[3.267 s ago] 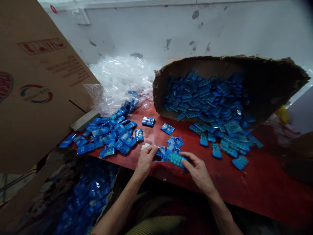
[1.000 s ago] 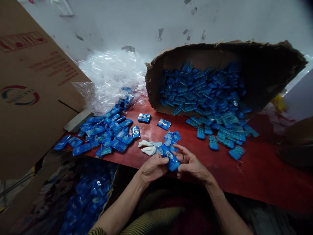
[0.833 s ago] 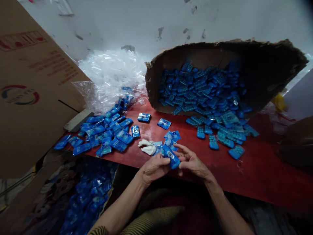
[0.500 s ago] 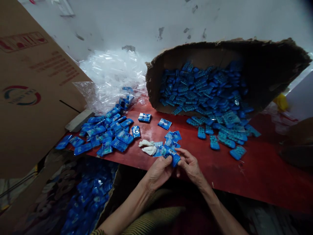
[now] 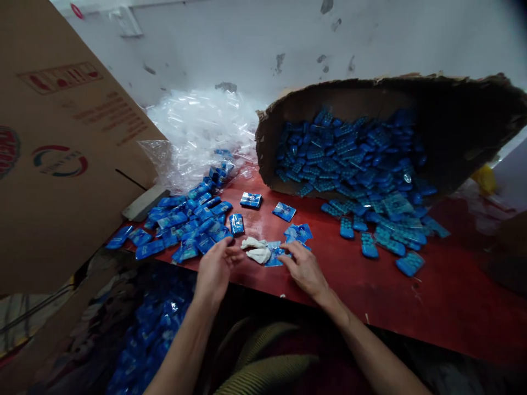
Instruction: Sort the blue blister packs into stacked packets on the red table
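My left hand (image 5: 214, 270) is at the table's front edge, beside a pile of blue wrapped packets (image 5: 177, 222). Its fingers are apart and I see nothing held in them. My right hand (image 5: 303, 270) hovers over or touches a few flat blue printed cards (image 5: 273, 257), thumb and fingers parted; contact is unclear. Between the hands lies a crumpled white cloth-like piece (image 5: 258, 255). Just beyond sit single blue packets, one upright (image 5: 236, 224), one flat (image 5: 251, 199) and another (image 5: 284, 211).
A torn cardboard box (image 5: 263, 159) on its side spills blue bubbled pieces (image 5: 354, 148) onto the red table (image 5: 349, 280). Clear plastic bags (image 5: 197, 120) heap against the wall. A large carton (image 5: 69, 192) stands left. Below the table edge, more blue packets (image 5: 154, 323) fill a container.
My hands were together around a blue packet; they have now separated. The left has moved left to the packet pile and no longer holds it; the right has moved toward the cards.
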Tool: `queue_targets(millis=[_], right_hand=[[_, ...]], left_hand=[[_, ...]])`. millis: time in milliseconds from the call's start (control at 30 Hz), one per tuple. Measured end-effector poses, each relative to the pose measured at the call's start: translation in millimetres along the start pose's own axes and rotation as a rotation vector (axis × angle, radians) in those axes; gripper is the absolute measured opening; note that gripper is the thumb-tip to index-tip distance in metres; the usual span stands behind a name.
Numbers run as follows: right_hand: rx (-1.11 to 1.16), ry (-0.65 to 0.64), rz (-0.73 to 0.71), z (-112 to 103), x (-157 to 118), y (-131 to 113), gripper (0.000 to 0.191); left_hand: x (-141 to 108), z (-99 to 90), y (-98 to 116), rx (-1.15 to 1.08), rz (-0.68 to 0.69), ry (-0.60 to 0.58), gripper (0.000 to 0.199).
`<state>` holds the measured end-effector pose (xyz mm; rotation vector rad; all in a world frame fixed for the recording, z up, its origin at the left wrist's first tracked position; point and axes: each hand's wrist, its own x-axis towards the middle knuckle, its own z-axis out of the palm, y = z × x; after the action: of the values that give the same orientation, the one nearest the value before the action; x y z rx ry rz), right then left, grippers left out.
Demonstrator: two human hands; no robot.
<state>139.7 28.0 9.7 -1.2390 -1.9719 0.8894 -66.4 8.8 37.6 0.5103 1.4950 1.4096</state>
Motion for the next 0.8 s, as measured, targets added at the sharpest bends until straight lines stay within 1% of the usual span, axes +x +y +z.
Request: queue_targets(millis=[33, 133, 167, 200, 233, 300, 367, 467, 533, 567, 633, 700, 733, 800], right_hand=[[-0.078, -0.045, -0.028, 7.5, 6.1, -4.8, 0.026], [-0.311, -0.208, -0.064, 32.0, 25.4, -12.9, 0.046], [-0.363, -0.246, -0.066, 39.0, 31.8, -12.9, 0.049], [-0.395, -0.271, -0.067, 44.8, 37.7, -11.8, 0.045], [-0.408, -0.286, -0.071, 48.8, 43.0, -9.6, 0.038], [-0.403, -0.292, -0.093, 51.6, 50.6, -3.1, 0.026], [-0.39, -0.289, -0.117, 47.2, 53.5, 4.6, 0.022], [-0.366, -0.29, -0.14, 30.8, 51.7, 14.5, 0.022], [-0.345, -0.276, -0.144, 18.4, 49.4, 17.0, 0.029], [-0.339, -0.24, -0.137, 13.6, 47.9, 16.5, 0.034], [-0.358, -0.127, -0.107, 9.6, 43.6, 12.3, 0.036], [-0.433, -0.056, -0.07, 14.0, 35.9, 5.8, 0.027], [-0.489, -0.063, -0.061, 18.5, 30.7, 2.9, 0.024], [-0.592, -0.136, -0.068, 27.9, 19.1, 0.5, 0.022]], left_hand=[[-1.3, 2.0, -7.9, 0.203, 0.11, -0.017, 0.03], [1.8, 4.5, -27.0, 0.821, 0.53, -0.072, 0.038], [5.3, 4.3, -31.2, 0.988, 0.636, -0.099, 0.041], [9.2, 4.1, -34.7, 1.125, 0.709, -0.139, 0.044], [13.0, 4.5, -37.9, 1.23, 0.747, -0.188, 0.046], [18.7, 8.3, -44.9, 1.353, 0.767, -0.266, 0.044], [20.5, 16.4, -53.4, 1.375, 0.775, -0.28, 0.04], [20.1, 32.2, -63.7, 1.29, 0.79, -0.245, 0.032], [21.9, 40.4, -63.2, 1.195, 0.798, -0.218, 0.028], [24.1, 42.7, -60.1, 1.14, 0.796, -0.193, 0.026], [30.5, 42.8, -50.2, 1.04, 0.779, -0.118, 0.025], [36.9, 37.9, -40.3, 0.998, 0.76, -0.048, 0.025], [39.0, 34.3, -37.3, 1.006, 0.758, -0.035, 0.025], [40.0, 27.2, -37.2, 1.072, 0.772, -0.063, 0.024]])
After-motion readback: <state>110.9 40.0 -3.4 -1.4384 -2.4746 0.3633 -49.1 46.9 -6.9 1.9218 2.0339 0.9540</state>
